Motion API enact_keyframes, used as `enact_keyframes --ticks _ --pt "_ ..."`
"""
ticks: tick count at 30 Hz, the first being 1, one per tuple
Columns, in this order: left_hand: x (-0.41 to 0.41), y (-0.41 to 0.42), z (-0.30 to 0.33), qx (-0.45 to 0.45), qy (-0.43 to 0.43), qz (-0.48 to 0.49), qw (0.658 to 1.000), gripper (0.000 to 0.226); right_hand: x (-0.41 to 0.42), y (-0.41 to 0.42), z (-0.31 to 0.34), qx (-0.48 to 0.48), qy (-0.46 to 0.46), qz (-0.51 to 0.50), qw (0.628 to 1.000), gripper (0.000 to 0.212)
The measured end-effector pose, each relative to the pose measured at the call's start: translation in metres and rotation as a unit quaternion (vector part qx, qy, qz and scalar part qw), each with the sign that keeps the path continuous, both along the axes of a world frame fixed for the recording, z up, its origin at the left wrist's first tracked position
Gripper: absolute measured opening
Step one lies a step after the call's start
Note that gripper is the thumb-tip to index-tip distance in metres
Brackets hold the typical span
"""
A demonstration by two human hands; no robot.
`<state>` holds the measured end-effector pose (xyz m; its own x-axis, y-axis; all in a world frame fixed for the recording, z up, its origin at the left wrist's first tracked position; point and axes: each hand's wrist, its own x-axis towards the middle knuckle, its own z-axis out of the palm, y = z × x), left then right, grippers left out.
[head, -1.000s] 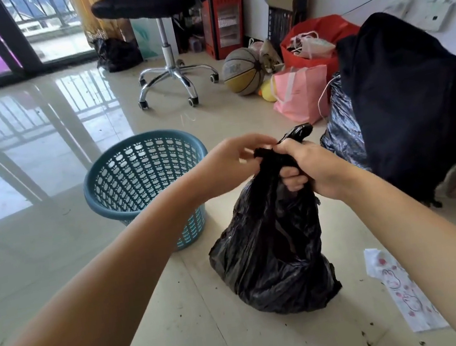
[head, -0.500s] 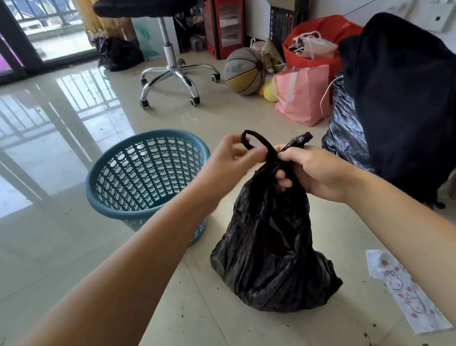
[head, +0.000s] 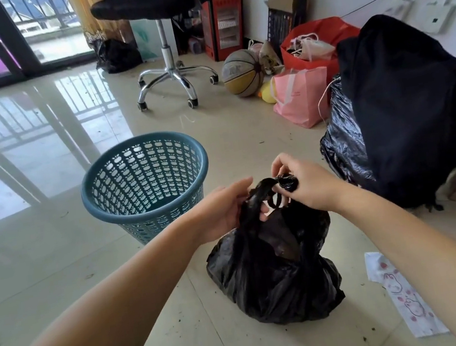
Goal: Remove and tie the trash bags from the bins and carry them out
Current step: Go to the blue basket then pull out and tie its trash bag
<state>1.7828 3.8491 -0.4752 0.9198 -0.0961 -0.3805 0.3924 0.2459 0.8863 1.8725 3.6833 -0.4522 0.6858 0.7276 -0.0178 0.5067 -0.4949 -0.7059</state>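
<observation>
A full black trash bag [head: 276, 277] stands on the tiled floor in front of me. My left hand [head: 223, 211] grips one of its top handles from the left. My right hand [head: 307, 182] pinches the other handle, which is wrapped in a small black loop around my fingers. The two handles cross between my hands, and the bag's mouth gapes a little below them. A teal plastic mesh bin [head: 146, 184] with no bag in it sits on the floor just left of the bag.
A large black bag and dark cloth pile [head: 405, 107] rise at the right. Behind them are a pink paper bag [head: 298, 98], a red bag, a basketball [head: 242, 72] and an office chair [head: 165, 49]. A printed wrapper [head: 402, 298] lies at lower right.
The view has tilted down and my hands have dropped lower. The handle loop moved from my left fingers across to my right hand, which now has it wound around its fingers.
</observation>
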Motion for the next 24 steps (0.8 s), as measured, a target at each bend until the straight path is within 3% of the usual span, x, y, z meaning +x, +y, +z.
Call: enact_keyframes --ticks 2,4,8,13,15,18,21,24 --pt "0.001 0.000 -0.003 -0.033 0.040 0.013 0.999 0.043 -0.002 0.002 -0.008 0.040 -0.076 -0.026 0.996 0.011" --pt "-0.001 0.001 -0.006 -0.034 0.046 0.020 0.998 0.035 -0.006 0.006 -0.010 0.078 -0.111 -0.004 0.991 0.009" --pt "0.000 0.008 -0.010 -0.078 -0.031 0.089 0.992 0.026 -0.010 0.011 -0.017 0.096 -0.142 0.060 0.983 0.011" --pt "0.002 0.004 -0.015 0.208 -0.095 0.083 0.970 0.015 -0.005 0.005 -0.027 0.067 -0.192 0.050 0.978 0.022" --pt "0.002 0.000 -0.022 0.245 -0.093 0.059 0.963 0.011 -0.008 0.005 -0.028 0.036 -0.239 0.076 0.967 0.026" --pt "0.005 0.004 -0.025 0.227 -0.084 0.064 0.968 0.022 -0.008 0.007 -0.031 0.005 -0.317 0.049 0.947 0.039" --pt "0.004 0.015 -0.023 0.264 -0.051 0.065 0.961 0.024 0.005 0.000 -0.041 -0.075 -0.266 -0.022 0.961 0.048" --pt "-0.011 0.038 -0.041 0.450 0.013 -0.030 0.893 0.023 0.022 -0.029 -0.071 -0.234 -0.184 -0.052 0.953 0.037"
